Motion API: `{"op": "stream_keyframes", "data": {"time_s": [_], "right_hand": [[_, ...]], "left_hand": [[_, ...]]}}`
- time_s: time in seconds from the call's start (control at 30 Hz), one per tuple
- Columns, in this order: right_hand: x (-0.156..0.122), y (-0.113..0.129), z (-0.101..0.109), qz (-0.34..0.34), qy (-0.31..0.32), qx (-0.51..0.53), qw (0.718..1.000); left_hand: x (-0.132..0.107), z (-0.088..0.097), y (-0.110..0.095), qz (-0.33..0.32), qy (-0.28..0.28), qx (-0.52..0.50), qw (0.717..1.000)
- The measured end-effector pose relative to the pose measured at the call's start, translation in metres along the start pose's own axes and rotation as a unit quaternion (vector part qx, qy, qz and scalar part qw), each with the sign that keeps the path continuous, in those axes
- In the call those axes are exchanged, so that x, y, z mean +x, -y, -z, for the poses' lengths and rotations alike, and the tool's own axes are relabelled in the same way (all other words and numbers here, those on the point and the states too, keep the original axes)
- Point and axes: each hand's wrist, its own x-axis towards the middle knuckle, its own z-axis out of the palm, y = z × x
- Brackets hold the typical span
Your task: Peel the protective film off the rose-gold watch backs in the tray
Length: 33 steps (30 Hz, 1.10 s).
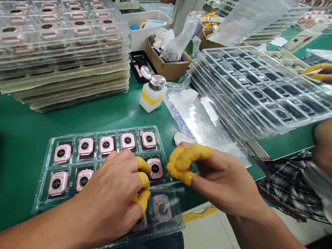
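Observation:
A clear plastic tray [118, 133] in front of me holds several pink smartwatch bodies, backs up, with round black sensors; one watch body [155, 168] lies just right of my left fingers. My left hand [116, 193] reaches over the tray, its fingers in yellow finger cots curled and pressed together. What those fingertips grip, if anything, is hidden. Beside the tray's right edge, my right hand [215, 176] is closed in a pinch, also in yellow finger cots. Nothing nameable shows in that pinch. A clear, hazy plastic layer [176, 221] covers watches at the near right corner.
Tall stacked trays of pink watches [64, 52] stand at back left. A white pump bottle [151, 98] and a cardboard box [168, 67] are behind my tray. Stacked trays with dark parts [259, 90] fill the right, where another person's hand [321, 72] shows.

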Motion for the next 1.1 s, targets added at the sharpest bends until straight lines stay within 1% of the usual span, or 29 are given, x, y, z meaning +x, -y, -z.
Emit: {"op": "stream_keyframes", "data": {"time_s": [0.03, 0.1, 0.13, 0.2, 0.27, 0.33, 0.43, 0.5, 0.7, 0.93, 1.1], "right_hand": [[0.004, -0.001, 0.001, -0.031, 0.006, -0.016, 0.999], [0.014, -0.004, 0.003, -0.088, 0.047, -0.053, 0.994], [0.018, -0.006, 0.003, -0.106, 0.074, -0.067, 0.989], [0.024, -0.008, 0.002, -0.114, 0.110, -0.101, 0.982], [0.028, -0.008, 0.002, -0.099, 0.123, -0.151, 0.976], [0.030, -0.008, 0.002, -0.077, 0.127, -0.194, 0.970], [0.032, -0.006, 0.002, -0.056, 0.138, -0.228, 0.962], [0.033, -0.005, 0.002, -0.047, 0.142, -0.238, 0.960], [0.034, -0.005, 0.001, -0.020, 0.141, -0.253, 0.957], [0.033, -0.007, -0.001, -0.002, 0.134, -0.266, 0.955], [0.031, -0.007, -0.001, -0.002, 0.130, -0.272, 0.954]], "left_hand": [[0.001, -0.001, 0.000, -0.009, 0.005, 0.004, 1.000], [0.002, -0.003, 0.000, -0.022, 0.008, 0.014, 1.000], [0.002, -0.004, 0.000, -0.026, 0.005, 0.017, 1.000], [0.002, -0.007, 0.000, -0.035, -0.007, 0.017, 0.999], [0.001, -0.009, 0.000, -0.036, -0.010, 0.022, 0.999], [0.000, -0.009, 0.000, -0.035, 0.000, 0.031, 0.999], [0.000, -0.009, -0.001, -0.039, 0.009, 0.045, 0.998], [0.000, -0.008, -0.002, -0.044, 0.009, 0.053, 0.998], [-0.002, -0.007, -0.004, -0.060, -0.023, 0.086, 0.994], [0.002, -0.010, -0.009, -0.061, 0.015, 0.132, 0.989], [0.005, -0.011, -0.011, -0.066, 0.013, 0.146, 0.987]]}}
